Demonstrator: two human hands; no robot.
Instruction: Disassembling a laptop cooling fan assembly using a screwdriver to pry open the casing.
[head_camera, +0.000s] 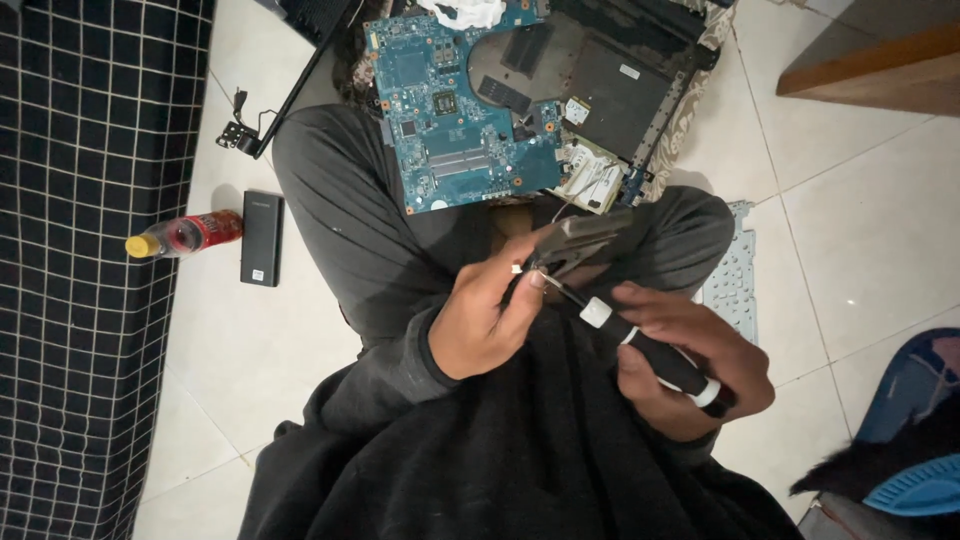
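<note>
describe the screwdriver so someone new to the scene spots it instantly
Start at the blue circuit board on the person's lap, then drop to the two hands below it. The screwdriver lies in the right hand, its tip meeting the small metal part in the left hand. Its black handle with white bands at both ends sets it apart.

This looks like a room in a home, used for makeshift electronics repair rather than a proper workshop: the person sits cross-legged on a pale tiled floor (250, 350) with no workbench in sight. A black grid-patterned mattress (90, 250) lies along one side, and a red drink bottle (185, 236) with a yellow cap and a black power bank (262, 238) rest on the tiles beside it. A blue circuit board (455, 110) and an opened laptop shell (610, 80) sit on a patterned cloth (690, 110) spread over the floor
</note>
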